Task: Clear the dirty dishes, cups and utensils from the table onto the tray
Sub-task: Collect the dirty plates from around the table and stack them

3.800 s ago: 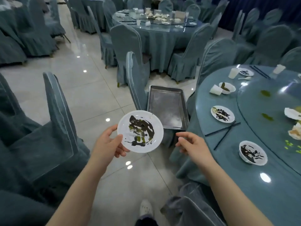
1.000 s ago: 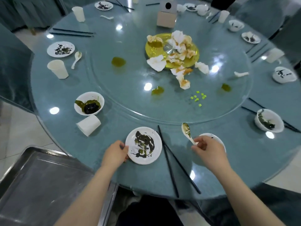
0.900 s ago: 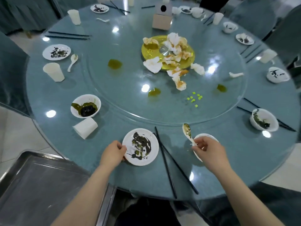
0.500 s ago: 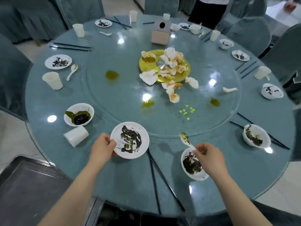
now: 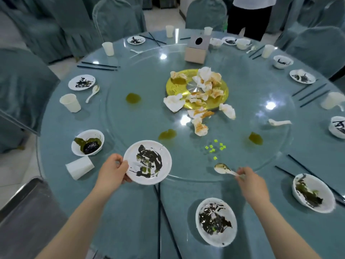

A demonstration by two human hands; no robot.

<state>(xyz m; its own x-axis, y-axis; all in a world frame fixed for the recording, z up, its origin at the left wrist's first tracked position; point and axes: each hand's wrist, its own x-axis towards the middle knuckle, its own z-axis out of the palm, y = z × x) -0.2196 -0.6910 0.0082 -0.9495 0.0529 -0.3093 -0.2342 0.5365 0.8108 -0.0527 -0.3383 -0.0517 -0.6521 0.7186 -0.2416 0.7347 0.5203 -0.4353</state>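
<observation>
Dishes are coming off the table (image 5: 115,217): the left hand (image 5: 112,171) now holds the smeared plate (image 5: 147,162) lifted, where it lay flat a second ago, and the right hand (image 5: 250,182) pinches a spoon (image 5: 223,168) raised from its bowl (image 5: 215,221). The tray (image 5: 28,217) waits empty, lower left. Near bowls: three; paper cups at left: three.

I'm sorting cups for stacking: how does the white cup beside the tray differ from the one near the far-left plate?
The cup near the tray lies on its side, mouth toward the tray; the cup by the plate stands upright, mouth up. The tipped one sits below a sauce-filled bowl; the upright one sits beside a spoon. Both are plain white, and neither hand touches them.
</observation>
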